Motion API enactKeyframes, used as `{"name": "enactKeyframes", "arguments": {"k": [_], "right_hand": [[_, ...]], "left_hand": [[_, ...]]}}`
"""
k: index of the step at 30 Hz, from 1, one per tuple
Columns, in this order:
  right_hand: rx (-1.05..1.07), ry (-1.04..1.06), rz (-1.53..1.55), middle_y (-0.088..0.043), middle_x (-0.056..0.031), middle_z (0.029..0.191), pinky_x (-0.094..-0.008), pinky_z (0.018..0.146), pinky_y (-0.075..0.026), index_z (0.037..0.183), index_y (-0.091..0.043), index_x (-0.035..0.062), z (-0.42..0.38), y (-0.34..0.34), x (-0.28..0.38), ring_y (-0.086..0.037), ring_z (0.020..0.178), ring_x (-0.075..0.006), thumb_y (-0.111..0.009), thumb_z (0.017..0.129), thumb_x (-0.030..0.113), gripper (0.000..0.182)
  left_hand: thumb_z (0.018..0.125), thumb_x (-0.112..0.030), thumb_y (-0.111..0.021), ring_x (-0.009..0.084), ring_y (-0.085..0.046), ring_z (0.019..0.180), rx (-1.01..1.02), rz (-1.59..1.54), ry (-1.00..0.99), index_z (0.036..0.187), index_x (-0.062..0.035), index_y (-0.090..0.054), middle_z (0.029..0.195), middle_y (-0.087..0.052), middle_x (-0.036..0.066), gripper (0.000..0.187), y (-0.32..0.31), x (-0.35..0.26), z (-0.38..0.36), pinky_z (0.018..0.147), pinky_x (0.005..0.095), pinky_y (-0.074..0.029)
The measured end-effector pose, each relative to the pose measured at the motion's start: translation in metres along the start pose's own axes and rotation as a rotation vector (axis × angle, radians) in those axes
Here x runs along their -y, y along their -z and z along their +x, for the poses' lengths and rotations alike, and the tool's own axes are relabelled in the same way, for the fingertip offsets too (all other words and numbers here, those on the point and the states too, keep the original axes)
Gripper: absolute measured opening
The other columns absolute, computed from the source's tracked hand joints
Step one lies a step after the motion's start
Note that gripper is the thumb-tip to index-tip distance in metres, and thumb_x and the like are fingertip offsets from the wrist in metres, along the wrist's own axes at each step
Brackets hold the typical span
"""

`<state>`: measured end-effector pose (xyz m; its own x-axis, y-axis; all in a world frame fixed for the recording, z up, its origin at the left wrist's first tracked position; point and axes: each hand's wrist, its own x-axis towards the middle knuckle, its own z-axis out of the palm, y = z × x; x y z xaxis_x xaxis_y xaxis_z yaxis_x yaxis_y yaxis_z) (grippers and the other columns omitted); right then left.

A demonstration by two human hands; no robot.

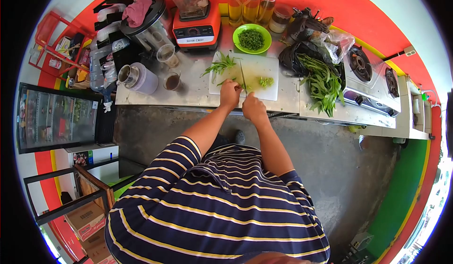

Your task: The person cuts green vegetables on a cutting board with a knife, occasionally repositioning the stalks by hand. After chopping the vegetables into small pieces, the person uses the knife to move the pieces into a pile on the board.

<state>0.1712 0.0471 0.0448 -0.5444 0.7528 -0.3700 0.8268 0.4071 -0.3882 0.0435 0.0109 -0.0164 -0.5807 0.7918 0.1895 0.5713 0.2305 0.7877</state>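
On the metal counter lies a white cutting board (214, 88). My right hand (255, 108) is closed round the handle of a knife (242, 74), whose blade points away from me across the board. Beside it, my left hand (230, 94) is closed, with bits of green leaf showing at its fingertips. A small bunch of long leafy greens (221, 65) rests at the board's far left. Right of the blade sits a small pile of cut pale-green stems (265, 81). Behind the board stands a lime-green bowl (237, 40) holding finely chopped greens (251, 39).
More long greens (324, 82) spill from a black plastic bag (293, 61) on the right, near a gas stove (370, 82). A red blender (196, 30), oil bottles (251, 7), a glass of dark liquid (172, 82) and a steel-topped jug (141, 79) line the counter.
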Motion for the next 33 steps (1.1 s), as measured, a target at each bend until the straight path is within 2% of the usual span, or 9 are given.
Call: {"name": "enactKeyframes", "arguments": {"k": [5,8,11,13,16,22,25,26,33], "right_hand": [[0.009,-0.024,0.009,-0.068,-0.0333,0.106,-0.0518,0.09,-0.054,0.115,-0.047,-0.0055,-0.004,-0.011,-0.002,-0.068,0.103,-0.0468,-0.049,0.094,0.015,0.029],[0.051,0.0,0.004,-0.068,-0.0331,0.106,-0.0523,0.09,-0.054,0.118,-0.045,-0.0058,0.0,0.002,-0.005,-0.068,0.102,-0.0466,-0.048,0.095,0.015,0.031],[0.057,-0.015,0.017,-0.068,-0.0328,0.105,-0.0526,0.089,-0.054,0.118,-0.044,-0.0056,-0.007,-0.003,-0.003,-0.068,0.101,-0.0464,-0.048,0.095,0.014,0.031],[0.036,-0.036,0.027,-0.068,-0.0327,0.105,-0.0528,0.088,-0.055,0.118,-0.045,-0.0055,-0.012,-0.012,-0.002,-0.069,0.1,-0.0464,-0.048,0.095,0.014,0.03],[0.006,-0.044,0.057,-0.068,-0.0334,0.105,-0.0531,0.088,-0.055,0.116,-0.047,-0.0061,-0.01,-0.015,0.0,-0.069,0.1,-0.0468,-0.048,0.094,0.014,0.029],[0.068,0.021,-0.005,-0.068,-0.0335,0.106,-0.0537,0.091,-0.053,0.118,-0.043,-0.0049,-0.003,-0.007,-0.001,-0.067,0.103,-0.0475,-0.05,0.095,0.015,0.032],[0.034,-0.036,-0.015,-0.07,-0.03,0.103,-0.0492,0.086,-0.057,0.115,-0.044,-0.0048,-0.015,-0.023,0.001,-0.07,0.098,-0.0452,-0.051,0.095,0.014,0.028],[0.035,-0.039,-0.013,-0.07,-0.03,0.103,-0.0492,0.086,-0.057,0.115,-0.044,-0.0048,-0.011,-0.024,0.0,-0.07,0.098,-0.0452,-0.051,0.095,0.014,0.028],[0.066,-0.026,0.003,-0.068,-0.0325,0.106,-0.0518,0.091,-0.054,0.116,-0.044,-0.0042,-0.013,-0.007,0.005,-0.068,0.103,-0.0455,-0.051,0.094,0.012,0.028]], "left_hand": [[0.078,-0.004,-0.073,0.0355,-0.062,0.086,-0.1,-0.064,-0.039,0.084,0.0019,-0.071,0.089,-0.063,0.017,0.008,-0.003,-0.003,-0.011,0.077,0.0449,-0.049],[0.077,-0.002,-0.073,0.0321,-0.064,0.08,-0.119,-0.001,-0.172,0.085,0.0024,-0.073,0.086,-0.064,0.015,0.009,0.002,-0.003,-0.014,0.074,0.0407,-0.052],[0.076,0.0,-0.073,0.0317,-0.066,0.081,-0.054,0.025,-0.165,0.086,0.0026,-0.073,0.087,-0.065,0.016,0.01,0.003,0.002,-0.009,0.075,0.0394,-0.053],[0.074,-0.002,-0.071,0.0367,-0.064,0.088,-0.044,-0.04,-0.03,0.084,0.002,-0.072,0.09,-0.065,0.018,0.011,-0.001,0.003,-0.004,0.079,0.0443,-0.052],[0.072,-0.002,-0.072,0.0376,-0.063,0.085,-0.027,-0.047,0.037,0.082,0.0011,-0.072,0.091,-0.065,0.019,0.01,-0.003,0.004,0.001,0.078,0.0455,-0.052],[0.072,-0.001,-0.071,0.0387,-0.062,0.089,0.038,0.062,0.033,0.079,-0.0006,-0.072,0.089,-0.063,0.019,0.008,0.001,0.004,0.008,0.08,0.0461,-0.051],[0.074,-0.001,-0.071,0.0376,-0.062,0.088,0.025,0.053,0.021,0.082,0.0009,-0.072,0.09,-0.061,0.02,0.008,0.0,0.006,0.004,0.078,0.0452,-0.051],[0.075,0.0,-0.071,0.0368,-0.063,0.083,0.021,0.009,0.003,0.082,0.0024,-0.072,0.09,-0.061,0.02,0.008,-0.002,0.007,0.001,0.075,0.0442,-0.051],[0.082,-0.003,-0.065,0.0388,-0.061,0.088,0.029,0.062,-0.116,0.087,0.0032,-0.067,0.095,-0.06,0.019,0.008,0.007,-0.006,-0.005,0.077,0.0461,-0.05]]}}
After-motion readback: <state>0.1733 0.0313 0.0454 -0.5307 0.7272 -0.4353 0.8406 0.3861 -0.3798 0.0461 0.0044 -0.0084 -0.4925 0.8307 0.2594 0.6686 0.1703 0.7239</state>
